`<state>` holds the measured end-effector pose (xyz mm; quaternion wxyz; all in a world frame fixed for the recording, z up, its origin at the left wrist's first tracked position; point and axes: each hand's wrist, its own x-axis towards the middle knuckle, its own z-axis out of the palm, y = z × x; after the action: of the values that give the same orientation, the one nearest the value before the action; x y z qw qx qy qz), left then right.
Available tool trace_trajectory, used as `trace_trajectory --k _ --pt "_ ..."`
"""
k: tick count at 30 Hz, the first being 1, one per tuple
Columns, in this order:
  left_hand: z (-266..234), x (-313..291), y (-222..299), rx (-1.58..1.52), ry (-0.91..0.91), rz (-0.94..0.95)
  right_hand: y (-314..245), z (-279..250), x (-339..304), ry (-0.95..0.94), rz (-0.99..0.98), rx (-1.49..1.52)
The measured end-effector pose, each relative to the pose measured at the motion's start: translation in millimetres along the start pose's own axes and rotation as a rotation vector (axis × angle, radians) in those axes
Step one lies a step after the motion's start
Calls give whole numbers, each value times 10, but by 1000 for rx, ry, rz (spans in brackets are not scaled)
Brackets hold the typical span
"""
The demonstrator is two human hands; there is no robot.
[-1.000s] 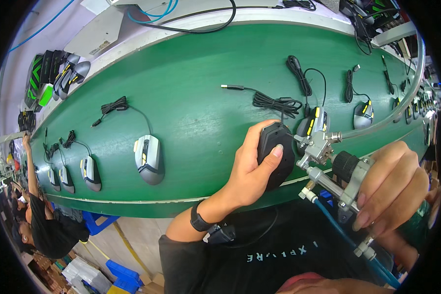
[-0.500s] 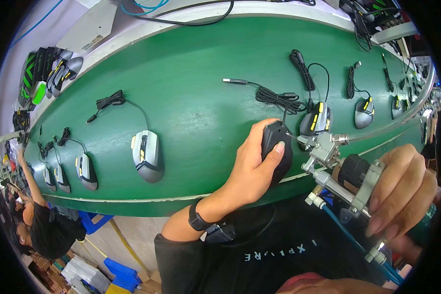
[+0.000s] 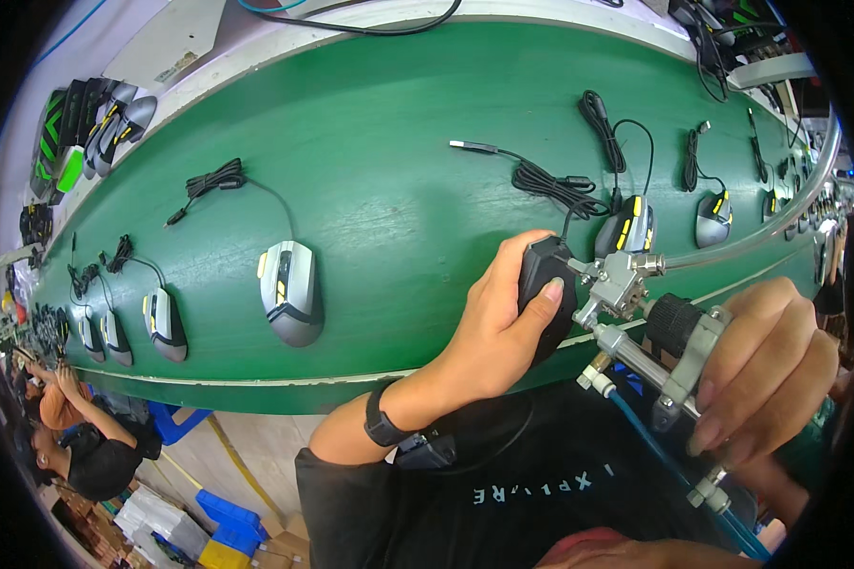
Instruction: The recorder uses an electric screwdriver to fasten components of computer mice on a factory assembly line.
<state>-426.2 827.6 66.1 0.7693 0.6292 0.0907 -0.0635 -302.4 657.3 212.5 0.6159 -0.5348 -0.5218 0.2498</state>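
A mouse (image 3: 542,266) sat in the left hand (image 3: 503,332); on the bench (image 3: 380,190), a cable bundle (image 3: 552,186) lay beyond that hand, other mice (image 3: 291,294) to its left; the right hand (image 3: 773,365) held a nozzle tool (image 3: 624,284)

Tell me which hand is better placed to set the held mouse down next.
Likely the left hand: it holds the black mouse, while the right hand grips the metal tool.

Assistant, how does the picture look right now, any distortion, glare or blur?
Head view: the long edges of the green belt bow into arcs and the corners go black; head view: a faint sheen on the belt; head view: the held mouse and left hand look fairly sharp; head view: far-right items shrink and crowd, too small to tell apart.
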Motion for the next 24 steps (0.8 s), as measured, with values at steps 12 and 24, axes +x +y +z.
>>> trace_trajectory --k 12,24 --pt "-179 127 -81 -489 235 -93 -77 -3 -342 140 -167 82" --pt "-307 28 0 -595 196 -42 -37 99 24 -88 -21 51"
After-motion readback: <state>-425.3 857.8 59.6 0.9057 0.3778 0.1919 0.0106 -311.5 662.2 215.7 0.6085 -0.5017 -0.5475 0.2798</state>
